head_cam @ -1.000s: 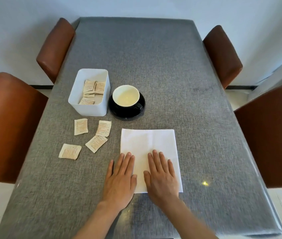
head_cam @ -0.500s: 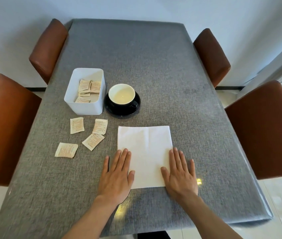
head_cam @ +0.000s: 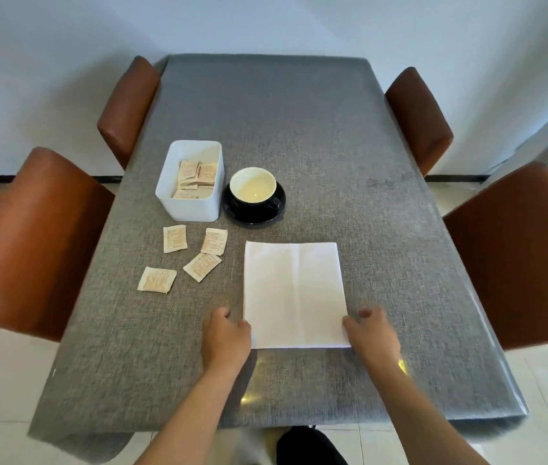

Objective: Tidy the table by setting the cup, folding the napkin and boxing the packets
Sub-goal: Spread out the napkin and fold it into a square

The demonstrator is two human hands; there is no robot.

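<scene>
A white napkin (head_cam: 294, 293) lies flat and unfolded on the grey table (head_cam: 299, 129), near the front edge. My left hand (head_cam: 227, 333) has its fingers curled at the napkin's near left corner. My right hand (head_cam: 371, 333) is curled over the near right corner. A white-lined cup (head_cam: 253, 184) stands on a black saucer (head_cam: 254, 218) behind the napkin. Left of it is a white box (head_cam: 188, 209) with several packets (head_cam: 195, 176) inside. Several loose packets (head_cam: 202, 266) lie on the cloth in front of the box.
Brown chairs stand at the table's sides: two on the left (head_cam: 31, 243) (head_cam: 128, 105) and two on the right (head_cam: 517, 256) (head_cam: 416, 119). The table's front edge runs just below my forearms. A white wall is behind the far end.
Both hands slid from flat on the napkin outward to its near corners, and the fingers curled in. The view pulled back a little. The napkin, cup, box and packets stayed put.
</scene>
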